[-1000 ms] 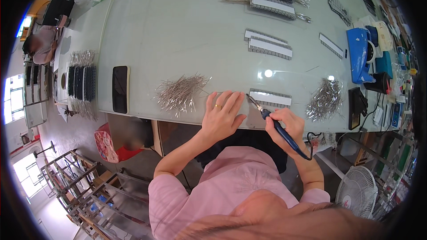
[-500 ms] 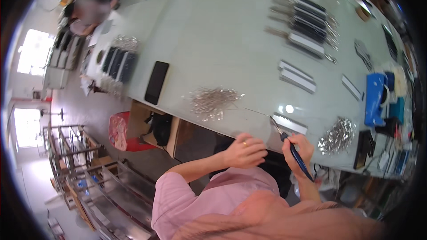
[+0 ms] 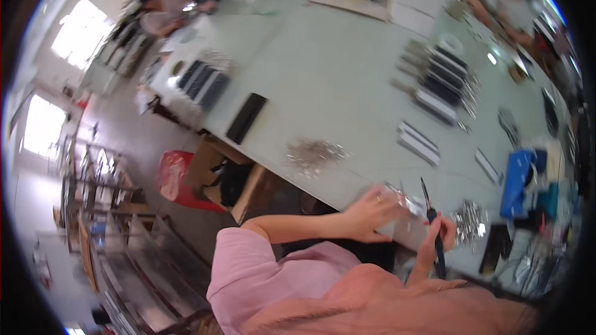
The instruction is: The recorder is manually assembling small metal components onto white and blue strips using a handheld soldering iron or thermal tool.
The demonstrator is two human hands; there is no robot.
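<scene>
My right hand [image 3: 439,233] is closed round the dark blue handle of a soldering iron [image 3: 432,212], its thin metal tip pointing up and away over the table. To its left, my left hand [image 3: 372,214] reaches over the table's near edge, thumb apart from the fingers. Motion blurs its fingertips, which are at a shiny flat strip [image 3: 405,201]; whether they touch it I cannot tell. Just beyond my right hand lies a heap of small silver metal pieces [image 3: 469,222]. A loose pile of thin metal wires [image 3: 315,155] lies farther left.
White-topped strips [image 3: 418,142] and a stack of dark blocks with wires [image 3: 442,84] lie farther back. At left are a black phone [image 3: 247,118] and similar blocks [image 3: 202,84]. A blue case [image 3: 516,183] stands at right. Two people sit at the far sides.
My left hand has moved right and forward to the strip. The soldering iron has swung from pointing left to nearly upright in the picture. The whole view has tilted.
</scene>
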